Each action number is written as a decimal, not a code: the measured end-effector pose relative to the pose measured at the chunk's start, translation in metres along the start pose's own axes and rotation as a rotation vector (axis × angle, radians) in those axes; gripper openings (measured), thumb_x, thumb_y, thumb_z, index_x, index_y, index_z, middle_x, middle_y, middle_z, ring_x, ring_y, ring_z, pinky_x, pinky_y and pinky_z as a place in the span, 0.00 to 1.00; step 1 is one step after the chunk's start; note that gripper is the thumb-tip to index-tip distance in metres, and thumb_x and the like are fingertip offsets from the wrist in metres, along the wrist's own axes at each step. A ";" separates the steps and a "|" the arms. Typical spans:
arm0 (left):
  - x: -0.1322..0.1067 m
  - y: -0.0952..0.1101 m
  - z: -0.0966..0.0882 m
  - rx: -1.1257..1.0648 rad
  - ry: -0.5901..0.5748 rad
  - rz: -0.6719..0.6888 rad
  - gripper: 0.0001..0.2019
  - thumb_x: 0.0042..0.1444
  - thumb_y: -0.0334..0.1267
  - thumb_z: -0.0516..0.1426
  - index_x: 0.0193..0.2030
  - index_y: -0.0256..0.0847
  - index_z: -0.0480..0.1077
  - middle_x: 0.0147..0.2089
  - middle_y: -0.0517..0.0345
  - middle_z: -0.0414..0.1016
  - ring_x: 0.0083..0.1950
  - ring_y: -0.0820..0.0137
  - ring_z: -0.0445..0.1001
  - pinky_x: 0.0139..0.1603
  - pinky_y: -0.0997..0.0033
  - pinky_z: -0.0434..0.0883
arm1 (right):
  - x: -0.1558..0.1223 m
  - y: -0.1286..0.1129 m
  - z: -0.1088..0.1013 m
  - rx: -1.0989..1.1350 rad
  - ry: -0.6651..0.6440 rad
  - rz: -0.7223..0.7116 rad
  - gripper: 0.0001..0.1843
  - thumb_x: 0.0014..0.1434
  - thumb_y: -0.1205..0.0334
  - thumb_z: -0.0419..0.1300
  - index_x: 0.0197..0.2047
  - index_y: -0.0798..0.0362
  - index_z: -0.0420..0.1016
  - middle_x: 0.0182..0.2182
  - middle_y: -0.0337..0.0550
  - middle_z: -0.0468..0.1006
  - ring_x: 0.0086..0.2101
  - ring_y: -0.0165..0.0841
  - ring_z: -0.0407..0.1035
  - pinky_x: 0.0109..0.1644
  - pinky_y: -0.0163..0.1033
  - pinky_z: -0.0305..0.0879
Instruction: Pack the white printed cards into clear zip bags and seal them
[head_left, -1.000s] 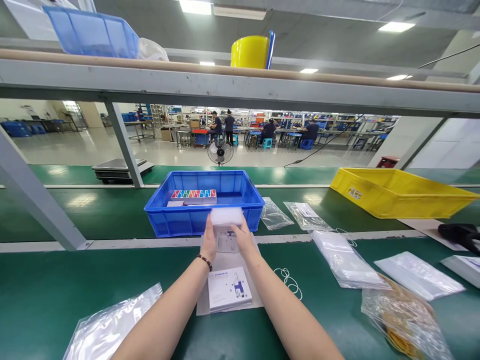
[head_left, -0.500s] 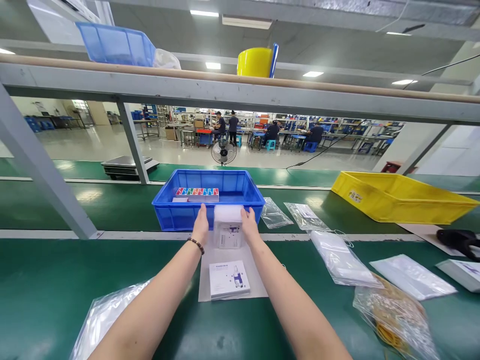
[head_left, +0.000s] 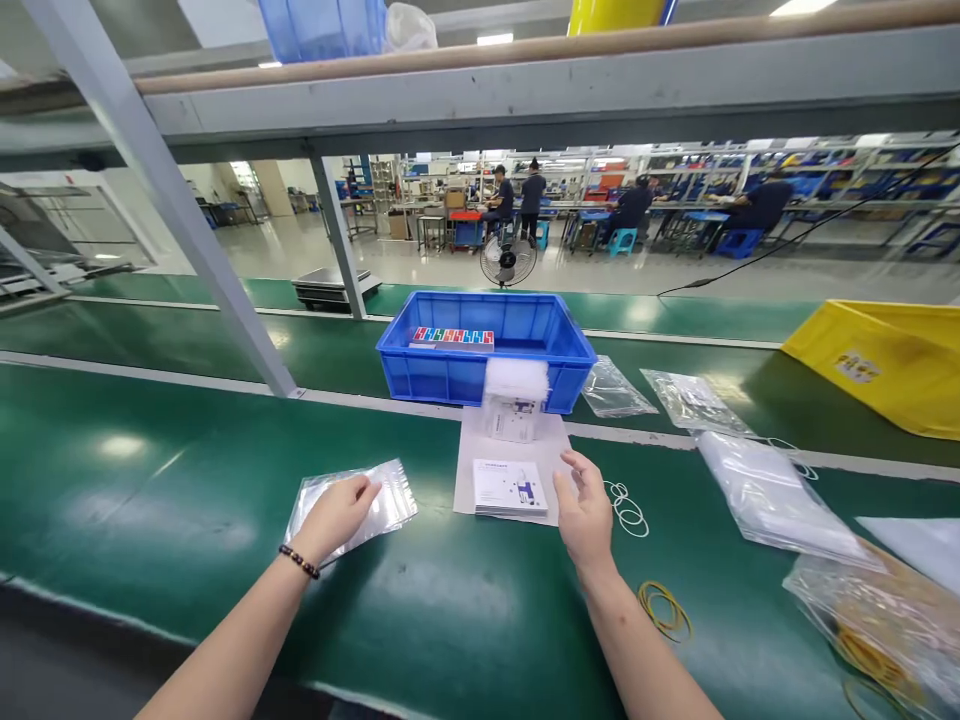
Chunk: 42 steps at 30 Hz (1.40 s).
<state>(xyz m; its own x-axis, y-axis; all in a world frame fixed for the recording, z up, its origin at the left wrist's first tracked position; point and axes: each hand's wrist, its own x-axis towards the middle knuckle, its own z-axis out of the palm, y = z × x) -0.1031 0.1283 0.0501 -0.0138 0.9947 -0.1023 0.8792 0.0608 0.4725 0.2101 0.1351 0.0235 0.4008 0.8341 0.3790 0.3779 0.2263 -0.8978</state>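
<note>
My left hand, with a beaded bracelet at its wrist, is closed on a clear plastic bag left of the booklets; its fingertips are partly hidden. My right hand hovers to the right of the booklet stack, fingers apart and holding nothing. Those white booklets, printed with a purple picture, lie on a pale sheet. Behind them, a bundle in clear wrap with a white foamy top stands against the front of a blue bin. Inside the bin are boxes with coloured tops.
White rings and yellow rubber bands lie to the right. Farther right are several plastic bags and a yellow bin. A slanted grey post rises at left; a shelf beam crosses above.
Both hands have left the wrapped bundle, which stays by the bin. My left hand went left and closed on the plastic bag; my right hand came back, open. The view has shifted left and down.
</note>
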 end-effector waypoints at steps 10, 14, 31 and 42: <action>-0.019 0.019 0.023 0.113 -0.202 0.097 0.11 0.53 0.38 0.45 0.23 0.39 0.62 0.25 0.56 0.69 0.28 0.69 0.66 0.27 0.74 0.56 | -0.038 -0.016 0.024 0.148 -0.561 0.093 0.13 0.53 0.54 0.51 0.32 0.54 0.69 0.31 0.47 0.73 0.33 0.36 0.69 0.41 0.44 0.65; -0.036 0.057 0.037 -0.100 -0.266 0.261 0.11 0.52 0.39 0.46 0.23 0.38 0.61 0.23 0.61 0.65 0.26 0.73 0.62 0.26 0.76 0.55 | -0.055 -0.019 0.040 0.284 -0.796 0.506 0.21 0.52 0.49 0.50 0.43 0.56 0.65 0.26 0.40 0.71 0.20 0.29 0.67 0.23 0.35 0.63; -0.035 0.074 0.059 0.077 -0.144 0.142 0.14 0.55 0.44 0.45 0.26 0.39 0.63 0.25 0.55 0.70 0.29 0.66 0.68 0.28 0.71 0.58 | -0.018 -0.031 -0.017 -0.187 -0.931 0.044 0.11 0.52 0.63 0.49 0.21 0.53 0.66 0.19 0.36 0.66 0.23 0.28 0.60 0.26 0.33 0.56; -0.039 0.072 0.052 0.057 -0.362 0.250 0.10 0.54 0.36 0.45 0.26 0.40 0.63 0.27 0.55 0.70 0.30 0.67 0.67 0.29 0.71 0.59 | -0.015 -0.018 -0.034 -0.235 -0.900 0.006 0.12 0.48 0.71 0.48 0.33 0.49 0.68 0.21 0.34 0.70 0.22 0.28 0.62 0.25 0.31 0.57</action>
<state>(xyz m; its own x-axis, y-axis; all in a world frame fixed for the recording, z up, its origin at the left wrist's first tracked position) -0.0143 0.0895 0.0426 0.3612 0.8843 -0.2959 0.8594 -0.1926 0.4736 0.2253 0.1014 0.0419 -0.3580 0.9332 -0.0306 0.5765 0.1952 -0.7935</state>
